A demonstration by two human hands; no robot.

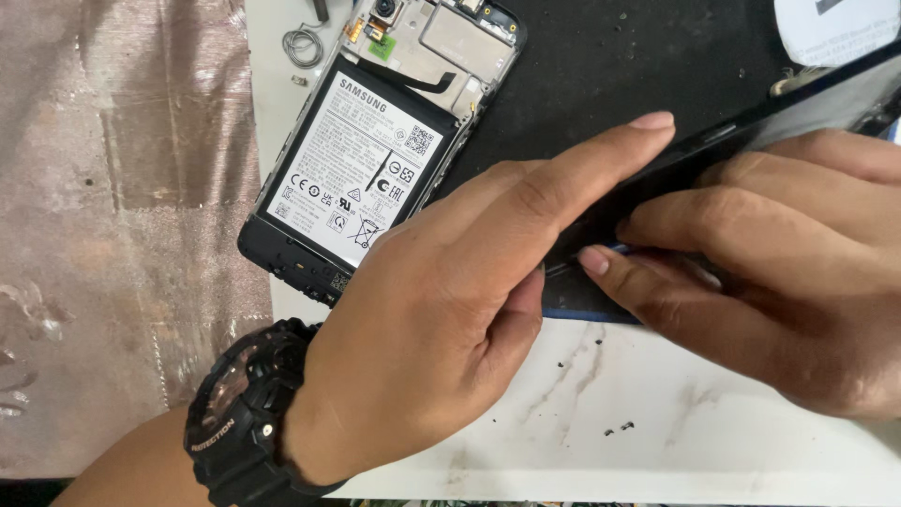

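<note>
My left hand, watch on wrist, presses index finger along the black back cover edge; right hand grips it from below, thumbnail in the seam. Cover sits tilted over the dark mat, right of the opened phone. Pry slow w/ even pressure, no twisting.

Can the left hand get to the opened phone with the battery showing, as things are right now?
Probably yes. The opened phone lies face down just beyond the left hand, nothing between them. But that hand is pressing on the dark panel that the right hand also grips, so it would have to let go first.
</note>
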